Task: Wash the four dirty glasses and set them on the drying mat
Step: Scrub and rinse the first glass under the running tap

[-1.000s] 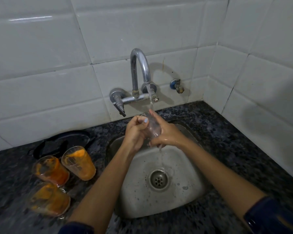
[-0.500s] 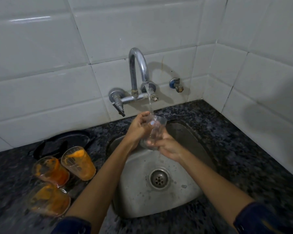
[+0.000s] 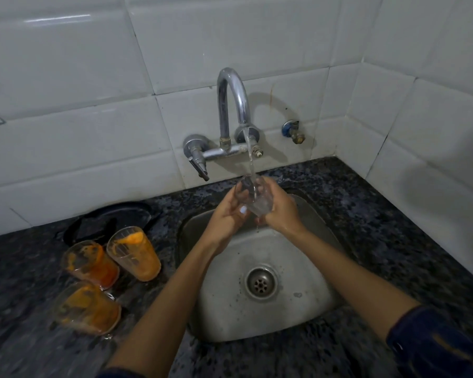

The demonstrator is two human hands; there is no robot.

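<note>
Four glasses in sight, head view only. One clear glass (image 3: 253,196) is held up over the sink (image 3: 306,301), mouth upward and tipped a little, directly under the tap (image 3: 234,105). A thin stream of water (image 3: 250,159) runs into its mouth. It looks free of residue, though the wet blur makes that hard to confirm.

Left hand (image 3: 227,214): fingers curled round the near-left side of the glass, thumb across the front, clamped on it. Right hand (image 3: 280,211): wrapped round the right side and base, also gripping. Both hands are wet.

Three dirty glasses (image 3: 133,253) stand grouped on the dark granite counter (image 3: 393,241) left of the sink, each coated orange inside, close together but not clearly touching. Behind them sits a dark tray-like thing (image 3: 107,221); whether this is the drying mat I cannot tell.

Judgement: first glass is at the rinse stage; three remain untouched, none set to dry.

Risks from here:
- Wet hands on smooth glass: a slip drops it onto the steel basin or the stone edge, and it could chip.
- The carry to the left passes over the crowded dirty trio; a low forearm or sleeve could knock one over.
- The tilted glass may splash water onto the counter, leaving a slick footing for anything set down there.
</note>
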